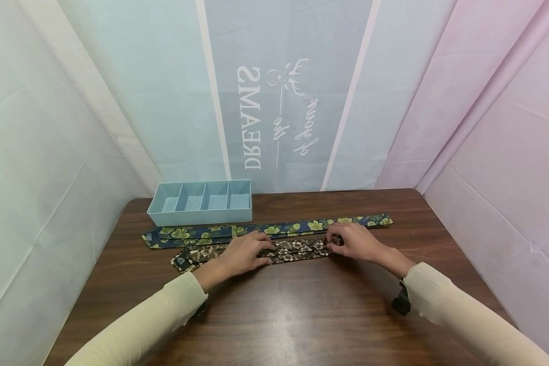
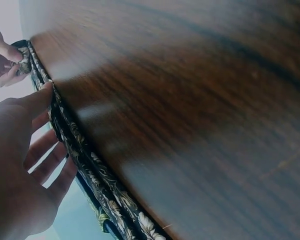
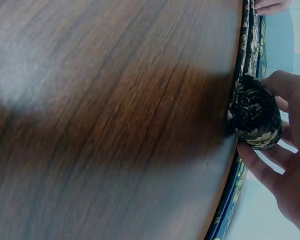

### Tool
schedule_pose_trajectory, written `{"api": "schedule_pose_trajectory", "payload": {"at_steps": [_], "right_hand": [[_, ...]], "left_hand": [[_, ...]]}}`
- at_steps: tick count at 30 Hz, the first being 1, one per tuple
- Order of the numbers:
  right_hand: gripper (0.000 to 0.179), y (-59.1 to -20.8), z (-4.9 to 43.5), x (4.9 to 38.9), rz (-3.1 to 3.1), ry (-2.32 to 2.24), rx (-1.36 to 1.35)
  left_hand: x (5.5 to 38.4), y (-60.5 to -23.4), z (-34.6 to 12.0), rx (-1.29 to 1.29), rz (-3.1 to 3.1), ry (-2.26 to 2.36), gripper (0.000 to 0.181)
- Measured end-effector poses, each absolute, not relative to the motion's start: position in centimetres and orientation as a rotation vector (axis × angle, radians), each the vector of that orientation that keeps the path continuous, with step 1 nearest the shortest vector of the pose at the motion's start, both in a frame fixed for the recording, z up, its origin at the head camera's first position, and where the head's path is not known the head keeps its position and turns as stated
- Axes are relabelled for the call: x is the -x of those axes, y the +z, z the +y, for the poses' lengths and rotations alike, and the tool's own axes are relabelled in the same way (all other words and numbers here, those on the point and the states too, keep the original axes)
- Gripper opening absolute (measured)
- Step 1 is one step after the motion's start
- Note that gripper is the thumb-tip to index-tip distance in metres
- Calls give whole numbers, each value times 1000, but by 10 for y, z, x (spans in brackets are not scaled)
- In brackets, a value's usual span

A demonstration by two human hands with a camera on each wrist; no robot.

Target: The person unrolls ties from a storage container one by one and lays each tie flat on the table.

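Note:
A dark necktie with cream flowers (image 1: 295, 250) lies lengthwise on the table, its right end wound into a coil (image 3: 252, 112). My right hand (image 1: 357, 241) holds that coil between thumb and fingers; the spiral of layers shows in the right wrist view. Across the middle of the same necktie, my left hand (image 1: 244, 252) rests with its thumb at the near edge and its fairly straight fingers (image 2: 52, 160) at the far side. Its pointed wide end (image 1: 181, 260) shows left of the left hand. Just behind lies a navy necktie with yellow-green flowers (image 1: 274, 230), stretched out flat.
A light blue tray with several compartments (image 1: 200, 217) stands at the back left, behind the navy necktie. The brown wooden table (image 1: 283, 315) extends toward me. Pale fabric walls (image 1: 174, 101) enclose its back and sides.

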State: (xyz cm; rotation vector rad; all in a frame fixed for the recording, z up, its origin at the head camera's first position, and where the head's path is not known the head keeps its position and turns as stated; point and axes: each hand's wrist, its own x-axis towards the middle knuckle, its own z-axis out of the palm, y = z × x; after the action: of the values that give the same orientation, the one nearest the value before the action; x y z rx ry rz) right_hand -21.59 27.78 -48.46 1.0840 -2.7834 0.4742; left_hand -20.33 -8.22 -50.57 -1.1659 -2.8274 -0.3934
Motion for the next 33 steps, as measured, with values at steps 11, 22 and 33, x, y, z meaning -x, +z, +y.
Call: {"api": "schedule_pose_trajectory", "payload": {"at_steps": [11, 22, 33], "right_hand": [[22, -487, 295, 218, -2774, 546, -1190], [7, -486, 302, 218, -2755, 572, -1166], [13, -486, 305, 217, -2731, 562, -1102]], "left_hand": [[202, -506, -84, 1140, -2837, -374, 31], [201, -504, -92, 1145, -2819, -372, 29], [201, -504, -101, 1164, -2806, -408, 29]]}}
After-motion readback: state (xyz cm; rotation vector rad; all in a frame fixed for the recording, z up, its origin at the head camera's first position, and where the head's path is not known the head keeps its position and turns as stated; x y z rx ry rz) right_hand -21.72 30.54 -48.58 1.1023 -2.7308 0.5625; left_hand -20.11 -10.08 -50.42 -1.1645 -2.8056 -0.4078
